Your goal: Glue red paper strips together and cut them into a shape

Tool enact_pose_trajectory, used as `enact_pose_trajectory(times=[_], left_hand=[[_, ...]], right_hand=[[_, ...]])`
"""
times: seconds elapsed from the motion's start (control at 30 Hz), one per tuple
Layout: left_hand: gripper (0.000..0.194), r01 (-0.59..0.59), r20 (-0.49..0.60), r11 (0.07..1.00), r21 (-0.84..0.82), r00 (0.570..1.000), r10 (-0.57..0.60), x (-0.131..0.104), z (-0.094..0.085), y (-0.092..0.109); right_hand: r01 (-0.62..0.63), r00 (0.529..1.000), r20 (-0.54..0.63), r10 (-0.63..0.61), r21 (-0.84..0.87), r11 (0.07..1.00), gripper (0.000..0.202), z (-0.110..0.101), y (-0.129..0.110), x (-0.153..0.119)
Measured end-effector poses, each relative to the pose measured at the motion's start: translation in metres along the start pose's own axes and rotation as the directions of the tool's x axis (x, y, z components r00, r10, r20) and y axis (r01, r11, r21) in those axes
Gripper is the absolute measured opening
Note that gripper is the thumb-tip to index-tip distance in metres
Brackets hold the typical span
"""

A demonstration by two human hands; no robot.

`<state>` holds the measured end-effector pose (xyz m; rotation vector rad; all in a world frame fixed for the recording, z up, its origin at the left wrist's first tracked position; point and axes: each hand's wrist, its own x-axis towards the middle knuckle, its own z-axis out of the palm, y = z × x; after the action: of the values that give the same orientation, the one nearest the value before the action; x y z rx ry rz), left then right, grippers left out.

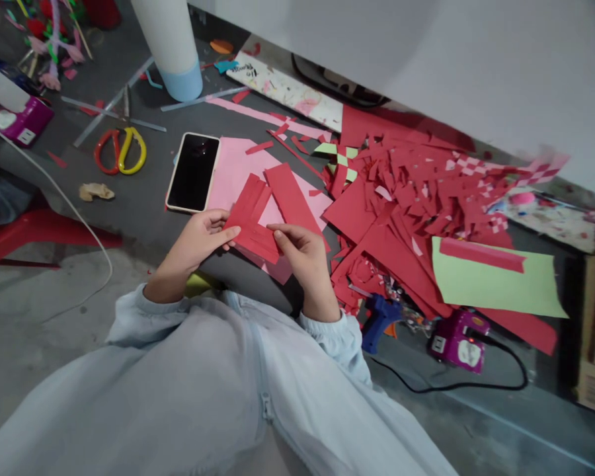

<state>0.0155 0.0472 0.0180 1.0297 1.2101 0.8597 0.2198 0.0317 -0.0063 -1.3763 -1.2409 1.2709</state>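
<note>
My left hand [205, 237] pinches one end of a folded red paper strip [250, 228], its thumb on top at the corner. This piece bends into an L shape, with one arm pointing away from me. At its other end, my right hand [305, 254] grips the edge between thumb and fingertips. Just beyond lies a second, flat red strip [295, 201] on pink paper [235, 165]. A phone [193, 172] with a dark screen rests left of the pink paper, near my left hand.
Red paper scraps [406, 185] heap up on the right, with a green sheet [496, 284] beside them. A blue glue gun [379, 320] and a purple box with a cable [461, 340] sit near the front edge. Scissors [121, 151] and a white-blue bottle [173, 53] stand left.
</note>
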Motion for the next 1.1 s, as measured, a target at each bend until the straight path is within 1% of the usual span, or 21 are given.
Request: enact_pose_trajectory(times=[0.27,0.4,0.6,0.73,0.93,1.1], left_hand=[[0.028,-0.001,-0.013,1.000,0.000,1.000,0.001,0.000,-0.004,0.003],[0.029,-0.018,-0.038,0.999,-0.028,0.999,0.017,-0.002,-0.012,0.002],[0.025,-0.040,-0.066,0.999,-0.006,0.997,0.039,-0.009,-0.023,0.006],[0.028,-0.037,-0.040,0.999,-0.014,0.999,0.036,-0.012,-0.026,0.006],[0.029,-0.041,-0.007,0.999,-0.003,0.999,0.040,-0.010,-0.030,-0.001],[0.026,-0.021,0.024,1.000,0.011,0.999,0.021,-0.009,-0.027,-0.005]], right_hand=[[-0.011,0.999,-0.032,0.011,0.003,1.000,0.027,-0.002,0.002,0.002],[-0.012,0.999,-0.042,0.014,0.048,0.999,0.027,-0.002,0.005,0.004],[-0.042,0.997,-0.059,0.047,0.075,0.996,0.031,0.001,0.006,0.008],[-0.047,0.997,-0.058,0.049,0.042,0.998,0.034,0.004,0.001,0.006],[-0.019,0.991,-0.132,0.004,-0.109,0.994,0.032,0.003,-0.007,-0.004],[0.006,0.992,-0.125,-0.023,-0.134,0.991,0.028,0.002,-0.015,-0.016]])
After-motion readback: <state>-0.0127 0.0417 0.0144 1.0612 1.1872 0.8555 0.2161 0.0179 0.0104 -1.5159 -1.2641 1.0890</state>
